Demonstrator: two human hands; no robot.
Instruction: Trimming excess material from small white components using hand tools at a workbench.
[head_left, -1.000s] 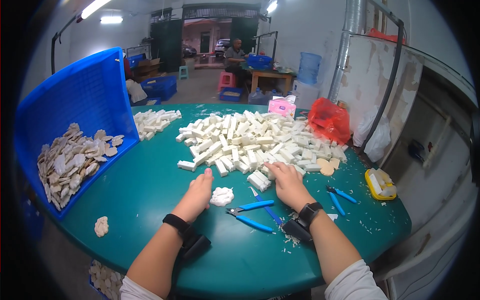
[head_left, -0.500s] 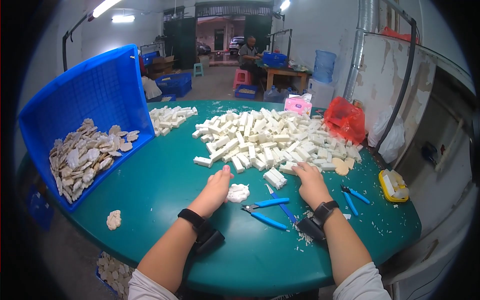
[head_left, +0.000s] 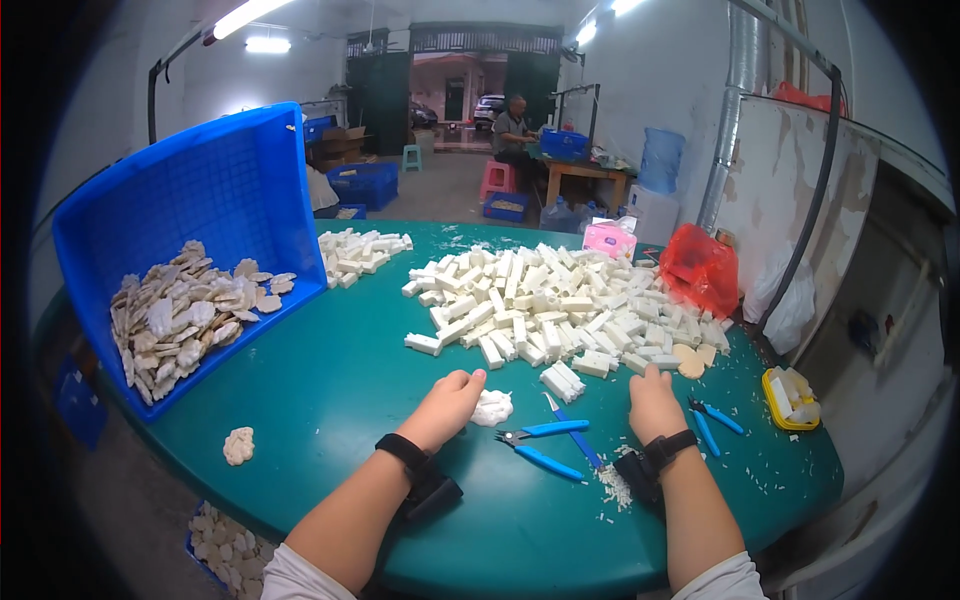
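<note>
My left hand [head_left: 447, 408] rests low over the green table with its fingers curled and thumb uppermost. Just right of it lies a white, flat, lumpy piece [head_left: 493, 407], partly covered by the hand. My right hand [head_left: 655, 403] is also curled, close to the near edge of a large heap of white oblong blocks [head_left: 540, 305]. What either hand may hold is hidden. Between the hands lies a ridged white block [head_left: 562, 380]. Blue-handled nippers [head_left: 540, 431] and blue tweezers [head_left: 575, 433] lie nearer me. A second pair of blue nippers [head_left: 712, 424] is right of my right hand.
A tilted blue crate [head_left: 200, 170] holding flat pale pieces [head_left: 185, 310] stands at left. One lumpy piece [head_left: 239, 446] lies below it. Behind the heap are a pink tissue box [head_left: 609, 240] and red bag [head_left: 700, 270]; a yellow tray [head_left: 778, 400] sits right. A person [head_left: 513, 130] works farther back.
My right hand has drawn back toward me and right, away from the blocks, its fingers now more curled. My left hand has shifted slightly right and nearer. The whole view has tilted a little.
</note>
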